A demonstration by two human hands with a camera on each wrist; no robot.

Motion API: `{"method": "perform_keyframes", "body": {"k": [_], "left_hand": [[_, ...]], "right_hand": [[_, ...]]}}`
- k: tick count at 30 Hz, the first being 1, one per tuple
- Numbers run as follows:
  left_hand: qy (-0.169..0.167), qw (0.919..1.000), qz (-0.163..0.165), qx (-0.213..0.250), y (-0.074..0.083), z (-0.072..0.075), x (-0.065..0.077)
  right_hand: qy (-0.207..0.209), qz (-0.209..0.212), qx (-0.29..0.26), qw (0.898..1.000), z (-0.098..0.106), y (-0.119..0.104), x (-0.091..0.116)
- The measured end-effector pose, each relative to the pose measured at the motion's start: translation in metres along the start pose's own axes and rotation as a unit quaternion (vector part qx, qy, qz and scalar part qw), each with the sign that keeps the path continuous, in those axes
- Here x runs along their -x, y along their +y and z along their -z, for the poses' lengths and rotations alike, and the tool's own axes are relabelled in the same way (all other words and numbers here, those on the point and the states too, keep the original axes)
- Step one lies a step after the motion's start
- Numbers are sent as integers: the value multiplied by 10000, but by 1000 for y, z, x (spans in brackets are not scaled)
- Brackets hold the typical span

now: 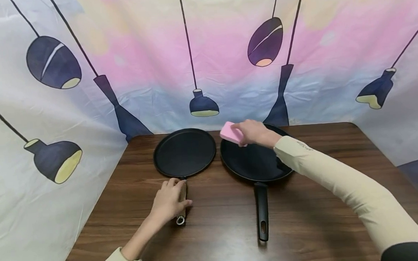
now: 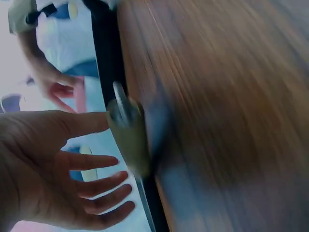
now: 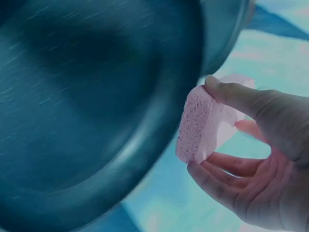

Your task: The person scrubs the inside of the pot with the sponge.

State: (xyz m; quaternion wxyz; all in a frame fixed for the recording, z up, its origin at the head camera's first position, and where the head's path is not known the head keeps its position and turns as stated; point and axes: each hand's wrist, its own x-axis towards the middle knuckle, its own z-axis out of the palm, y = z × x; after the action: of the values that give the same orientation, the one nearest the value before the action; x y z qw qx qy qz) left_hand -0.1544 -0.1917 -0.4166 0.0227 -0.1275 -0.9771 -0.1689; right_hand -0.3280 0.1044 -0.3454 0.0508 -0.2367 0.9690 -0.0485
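My right hand (image 1: 254, 132) pinches a pink sponge (image 1: 230, 132) between thumb and fingers, over the far part of the black frying pan (image 1: 248, 164) on the right. In the right wrist view the sponge (image 3: 197, 125) is held by the pan's rim, its porous face turned to the pan. Left of that lies a flat, shallow black pan (image 1: 184, 152). My left hand (image 1: 167, 200) is at this pan's handle (image 1: 183, 193). The left wrist view shows its fingers spread beside the handle (image 2: 131, 145), the thumb at its end; whether it touches is unclear.
Both pans lie on a dark wooden table (image 1: 214, 240), handles toward me. The frying pan's long black handle (image 1: 261, 212) points to the front edge. Behind the table hangs a cloth backdrop (image 1: 148, 51) printed with lamps.
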Motion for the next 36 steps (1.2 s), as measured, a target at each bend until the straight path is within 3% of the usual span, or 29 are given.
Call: {"method": "perform_keyframes", "body": {"k": [3,5,7,9,10,13,16,18,19,22,28,30,34,35,36], "left_hand": [[143,9990,-387,198,23,-5,-6],[-28,9939,-713,845,36,-10,-11],[-495,9794,-1005,1682,45,-15,-19],[-1143,9526,-1208,2546,50,-19,-27],[-1511,9344,-1208,2993,53,-20,-30],[-2506,8731,-817,4102,63,-25,-36],[-3162,8143,-378,4853,78,-34,-38],[-3487,7863,-263,5093,89,-41,-38],[-3605,7768,-260,5157,94,-44,-38],[-3833,7588,-253,5260,106,-51,-38],[-4014,7341,-18,5477,120,-63,-43],[-4148,7128,112,5655,123,-67,-47],[-4491,6609,344,6002,125,-73,-53],[-4549,6528,374,6045,126,-74,-53],[-4577,6496,390,6058,126,-75,-53]], "right_hand": [[-299,-229,-65,9993,-10,19,8],[-536,-292,-132,9980,-18,27,10],[-753,-257,-137,9967,-28,32,9],[-992,-31,-94,9950,-37,34,6],[-1088,111,-61,9940,-41,34,5],[-1292,489,33,9904,-48,32,1],[-1334,504,19,9898,-49,32,-1],[-1306,446,-39,9904,-51,33,-1],[-1297,435,-117,9905,-51,33,-3],[-1254,567,-394,9897,-56,35,-7],[-1011,942,-614,9885,-63,43,-11],[-906,965,-517,9899,-63,46,-13],[-748,1071,-198,9912,-62,53,-17],[-694,1074,-138,9917,-63,55,-19],[-644,1048,-91,9924,-64,57,-20]]}}
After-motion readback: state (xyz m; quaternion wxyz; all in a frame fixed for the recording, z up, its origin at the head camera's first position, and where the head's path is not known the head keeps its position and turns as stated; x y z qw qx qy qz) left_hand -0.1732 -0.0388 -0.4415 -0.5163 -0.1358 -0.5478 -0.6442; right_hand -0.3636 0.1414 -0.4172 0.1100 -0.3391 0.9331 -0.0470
